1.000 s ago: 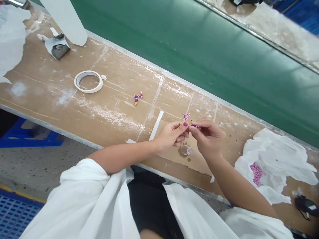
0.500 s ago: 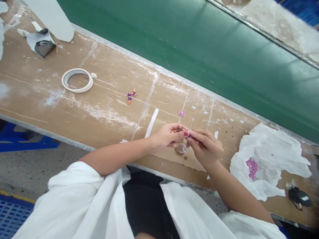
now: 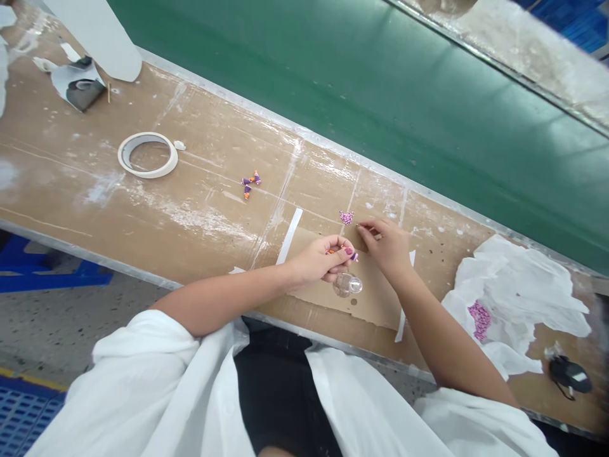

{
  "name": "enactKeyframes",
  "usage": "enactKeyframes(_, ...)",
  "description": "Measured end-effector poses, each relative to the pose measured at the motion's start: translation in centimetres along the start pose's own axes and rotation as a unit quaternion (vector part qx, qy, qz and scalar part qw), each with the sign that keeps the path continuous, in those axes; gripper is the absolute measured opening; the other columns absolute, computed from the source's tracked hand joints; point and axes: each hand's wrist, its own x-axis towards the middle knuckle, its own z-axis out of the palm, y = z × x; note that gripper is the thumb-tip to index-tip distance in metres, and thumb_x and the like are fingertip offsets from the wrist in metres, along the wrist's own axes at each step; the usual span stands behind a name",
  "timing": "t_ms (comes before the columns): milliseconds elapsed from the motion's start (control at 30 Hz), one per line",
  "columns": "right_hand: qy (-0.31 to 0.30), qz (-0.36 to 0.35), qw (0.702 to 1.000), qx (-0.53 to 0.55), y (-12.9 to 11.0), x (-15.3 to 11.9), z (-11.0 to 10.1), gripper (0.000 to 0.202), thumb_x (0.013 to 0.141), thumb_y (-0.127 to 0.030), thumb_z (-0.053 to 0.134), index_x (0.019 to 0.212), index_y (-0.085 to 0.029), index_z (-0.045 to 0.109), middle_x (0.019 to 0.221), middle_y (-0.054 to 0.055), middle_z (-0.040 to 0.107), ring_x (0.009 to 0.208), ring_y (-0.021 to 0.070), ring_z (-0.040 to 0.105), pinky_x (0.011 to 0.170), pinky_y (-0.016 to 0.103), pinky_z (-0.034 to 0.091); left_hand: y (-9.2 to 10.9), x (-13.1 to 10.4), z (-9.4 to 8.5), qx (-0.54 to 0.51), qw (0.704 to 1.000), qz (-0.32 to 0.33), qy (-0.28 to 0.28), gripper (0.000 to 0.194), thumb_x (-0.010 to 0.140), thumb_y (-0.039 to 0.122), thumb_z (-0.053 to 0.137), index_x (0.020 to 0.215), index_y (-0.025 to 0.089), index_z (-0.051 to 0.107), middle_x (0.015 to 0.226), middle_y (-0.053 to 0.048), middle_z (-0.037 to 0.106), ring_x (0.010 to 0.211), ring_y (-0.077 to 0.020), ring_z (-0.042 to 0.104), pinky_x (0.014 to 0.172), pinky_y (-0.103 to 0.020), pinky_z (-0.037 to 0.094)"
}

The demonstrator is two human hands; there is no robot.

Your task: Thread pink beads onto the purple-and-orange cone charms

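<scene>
L hand pinches a small purple piece btwn thumb & fingers, over a cardboard sheet w/ white tape strips at its sides, on the bench. An orange bit shows in same grip. R hand is nearby, thumb & index tips down nr a small bead pile, pink; can't tell if they hold one. Clear jar just below L hand. Farther L: 3 purple-&-orange pieces, then tape roll. Far R: crumpled white paper w/ more pink beads.
</scene>
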Motion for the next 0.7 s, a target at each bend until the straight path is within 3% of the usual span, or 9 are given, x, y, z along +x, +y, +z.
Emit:
enactKeyframes(167,-0.048,0.018,0.999,-0.006,-0.2,0.9,0.6,0.019,0.087,-0.032,0.049,0.078,-0.02,0.061,0.081,0.009,0.062,0.073,0.0251,0.058,0.068,0.037,0.046,0.5,-0.2,0.3,0.033,0.999,0.001,0.028,0.016,0.09,0.022,0.062,0.083,0.016,0.048,0.064,0.006,0.051,0.044,-0.0006,0.032,0.041,-0.013,0.021)
enactKeyframes(333,-0.068,0.035,0.997,0.022,-0.3,2.0,0.4,0.015,0.081,-0.032,0.052,0.071,-0.021,0.049,0.072,0.006,0.052,0.063,0.0202,0.047,0.058,0.032,0.038,0.5,-0.1,0.2,0.065,0.997,0.014,0.039,0.011,0.093,0.02,0.055,0.084,0.017,0.049,0.062,0.007,0.049,0.043,-0.001,0.031,0.041,-0.013,0.021)
enactKeyframes(400,-0.08,0.057,0.991,0.086,-1.1,2.0,-0.3,0.017,0.083,-0.035,0.052,0.073,-0.022,0.048,0.064,0.001,0.046,0.056,0.017,0.042,0.051,0.028,0.035,0.4,0.0,0.1,0.075,0.996,0.022,0.044,0.01,0.092,0.02,0.057,0.085,0.016,0.052,0.061,0.007,0.049,0.044,-0.0012,0.033,0.041,-0.014,0.022)
enactKeyframes(467,-0.094,0.109,0.956,0.256,-2.6,1.5,-1.3,0.018,0.087,-0.037,0.057,0.078,-0.022,0.051,0.059,-0.004,0.037,0.049,0.0134,0.034,0.044,0.023,0.029,0.4,0.0,0.0,0.083,0.995,0.032,0.05,0.011,0.089,0.022,0.061,0.085,0.015,0.054,0.061,0.006,0.051,0.044,-0.0007,0.033,0.041,-0.014,0.023)
enactKeyframes(533,-0.099,0.164,0.866,0.461,-4.6,0.6,-2.4,0.019,0.085,-0.036,0.068,0.08,-0.023,0.055,0.062,-0.005,0.036,0.048,0.0104,0.028,0.04,0.019,0.022,0.3,0.1,0.0,0.083,0.994,0.046,0.046,0.017,0.085,0.027,0.067,0.084,0.014,0.056,0.062,0.006,0.054,0.044,-0.0002,0.034,0.042,-0.015,0.025)
enactKeyframes(600,-0.096,0.177,0.8,0.565,-6.7,-0.5,-3.1,0.017,0.082,-0.032,0.077,0.08,-0.023,0.063,0.067,-0.004,0.039,0.049,0.0082,0.028,0.039,0.017,0.02,0.2,0.0,0.0,0.071,0.995,0.061,0.021,0.029,0.079,0.035,0.075,0.083,0.013,0.057,0.062,0.005,0.056,0.044,0.0,0.035,0.042,-0.016,0.025)
enactKeyframes(700,-0.093,0.175,0.769,0.608,-8.9,-1.9,-3.4,0.011,0.081,-0.029,0.081,0.08,-0.025,0.071,0.067,-0.004,0.042,0.047,0.0064,0.03,0.036,0.015,0.02,-0.1,-0.1,0.0,0.051,0.996,0.07,-0.036,0.045,0.067,0.047,0.082,0.081,0.013,0.057,0.063,0.005,0.057,0.042,0.0003,0.035,0.04,-0.017,0.022)
